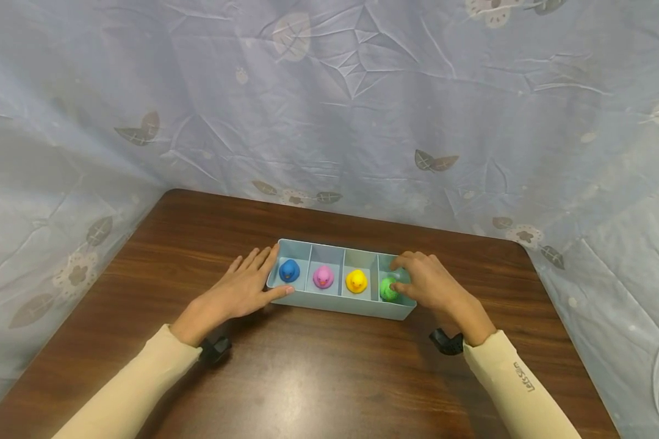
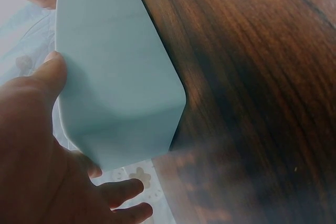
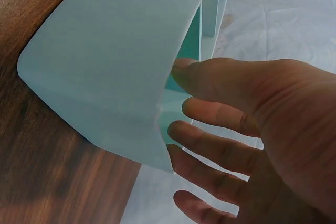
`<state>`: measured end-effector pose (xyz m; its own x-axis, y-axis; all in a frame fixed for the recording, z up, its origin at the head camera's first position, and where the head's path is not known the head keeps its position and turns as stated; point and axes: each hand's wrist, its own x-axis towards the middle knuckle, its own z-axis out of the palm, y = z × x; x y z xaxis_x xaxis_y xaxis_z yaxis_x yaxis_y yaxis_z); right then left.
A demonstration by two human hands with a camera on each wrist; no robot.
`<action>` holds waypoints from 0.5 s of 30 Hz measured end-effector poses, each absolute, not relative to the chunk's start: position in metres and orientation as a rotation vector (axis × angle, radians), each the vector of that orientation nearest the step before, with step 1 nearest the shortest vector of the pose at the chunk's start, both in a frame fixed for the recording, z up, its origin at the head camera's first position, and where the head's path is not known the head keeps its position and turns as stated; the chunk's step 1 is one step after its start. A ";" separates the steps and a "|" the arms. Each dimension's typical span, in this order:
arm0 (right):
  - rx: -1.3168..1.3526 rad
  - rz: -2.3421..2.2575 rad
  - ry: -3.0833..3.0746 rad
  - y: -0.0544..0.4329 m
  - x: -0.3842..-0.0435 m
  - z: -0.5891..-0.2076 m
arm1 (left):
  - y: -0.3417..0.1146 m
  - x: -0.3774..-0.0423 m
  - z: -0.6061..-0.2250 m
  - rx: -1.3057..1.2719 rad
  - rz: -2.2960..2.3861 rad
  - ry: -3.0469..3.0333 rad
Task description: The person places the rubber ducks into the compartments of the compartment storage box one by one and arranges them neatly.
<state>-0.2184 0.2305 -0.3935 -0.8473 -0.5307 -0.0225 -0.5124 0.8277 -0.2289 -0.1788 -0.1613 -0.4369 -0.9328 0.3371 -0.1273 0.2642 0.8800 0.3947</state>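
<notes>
A pale blue-green divided tray (image 1: 340, 302) stands on the table, one toy duck per compartment. From left to right sit a blue duck (image 1: 288, 271), a pink duck (image 1: 323, 277), a yellow duck (image 1: 356, 281) and a green duck (image 1: 386, 289). My left hand (image 1: 236, 294) rests against the tray's left end, fingers extended, the thumb over the front rim. Over the right-end compartment is my right hand (image 1: 431, 283), its fingers loosely bent and spread. Its thumb overlaps the green duck in the head view; contact cannot be told. The right wrist view shows that thumb at the rim.
The brown wooden table (image 1: 296, 372) extends around the tray. A grey-blue patterned curtain (image 1: 329, 110) hangs behind the table and along both sides. Black wrist devices (image 1: 215, 350) sit below each wrist, at the cream sleeves.
</notes>
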 end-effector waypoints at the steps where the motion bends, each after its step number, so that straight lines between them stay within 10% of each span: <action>1: -0.836 -0.325 2.924 0.230 -0.218 -0.393 | -0.161 -0.179 -0.437 0.459 0.556 2.857; 15: -0.884 -0.303 2.892 0.226 -0.209 -0.388 | -0.162 -0.180 -0.440 0.455 0.560 2.858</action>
<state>-0.2086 0.2257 -0.3880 -0.8260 -0.5623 -0.0393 -0.5419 0.8113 -0.2191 -0.1803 -0.1622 -0.4403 -0.9342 0.3329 -0.1286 0.2598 0.8814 0.3945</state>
